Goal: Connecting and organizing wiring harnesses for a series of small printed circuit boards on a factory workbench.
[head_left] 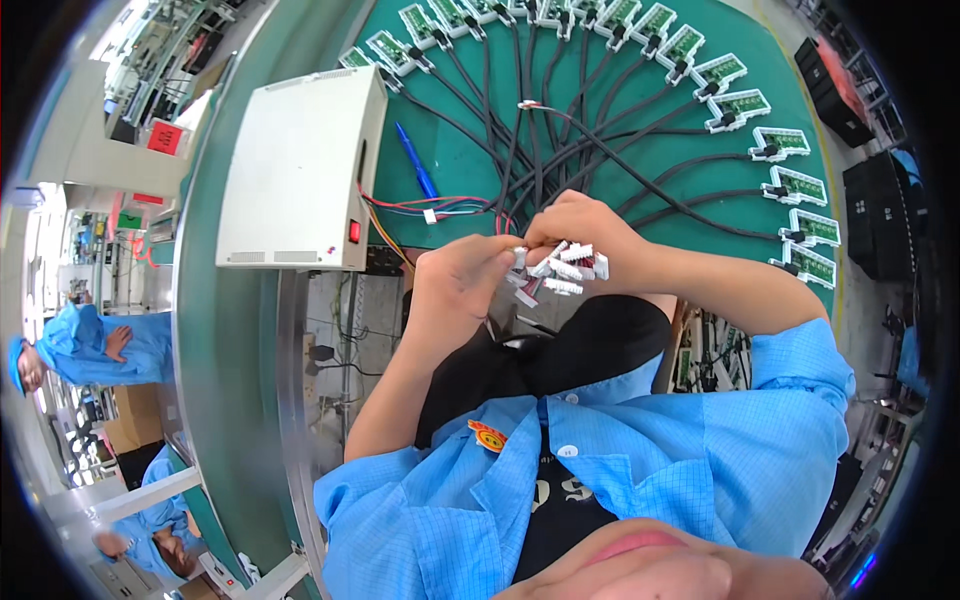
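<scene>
My right hand [590, 232] is closed round a bunch of black cables, and their white plug connectors [568, 268] stick out below the fingers. Close beside it, my left hand [462, 285] pinches one small white connector [519, 258] between thumb and fingertips. From the bunch the black cables [560, 165] fan out over the green table mat. Each runs toward a green circuit board in a white frame [738, 108]; several of these lie in an arc along the far and right side. One loose cable end with a small white tip [528, 105] lies across the others.
A white metal box with a red switch [300, 170] stands on the left of the mat. Coloured wires [430, 205] run from it toward my hands. A blue pen [416, 160] lies beside the box. Black crates [880, 215] stand at the right. Other people in blue [105, 345] are at the left.
</scene>
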